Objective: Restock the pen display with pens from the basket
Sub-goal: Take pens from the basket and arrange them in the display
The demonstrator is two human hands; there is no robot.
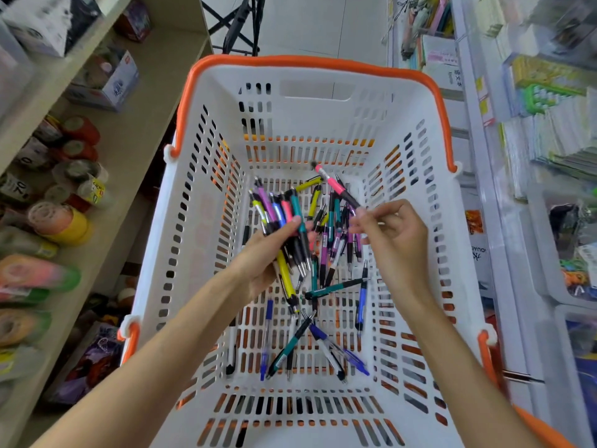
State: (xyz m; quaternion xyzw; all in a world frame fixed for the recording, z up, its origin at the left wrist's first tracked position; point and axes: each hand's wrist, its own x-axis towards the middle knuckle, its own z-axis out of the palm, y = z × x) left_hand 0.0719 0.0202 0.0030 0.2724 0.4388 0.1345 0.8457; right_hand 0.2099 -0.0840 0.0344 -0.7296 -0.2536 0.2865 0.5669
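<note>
Inside basket (206, 195): left hand (268, 253) gripping pen bunch (284, 215), right hand (391, 231) pinching pink pen (336, 185).

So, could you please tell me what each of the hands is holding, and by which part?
The left hand grips a bundle of pens around their middles; the right hand pinches a pink pen by its dark lower end.
</note>
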